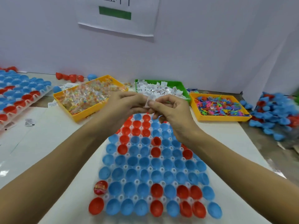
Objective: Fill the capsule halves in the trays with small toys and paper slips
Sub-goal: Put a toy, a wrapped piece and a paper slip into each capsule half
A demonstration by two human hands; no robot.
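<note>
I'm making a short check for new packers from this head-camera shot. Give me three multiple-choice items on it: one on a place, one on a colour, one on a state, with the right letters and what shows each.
1. Where is the green bin of paper slips?
A. Between the two yellow bins
B. On the capsule tray
C. Left of both yellow bins

2. What colour is the one capsule half in the near tray that already holds a wrapped toy?
A. Blue
B. Red
C. Green

3. What are the hands doing?
A. Resting flat on the table
B. Both pinching a small white slip
C. Lifting a bin

Answers:
1 A: it sits between the yellow bin of wrapped toys and the yellow bin of coloured figures.
2 B: the filled half at the tray's left edge is red.
3 B: left hand and right hand meet on the slip above the tray.
</note>
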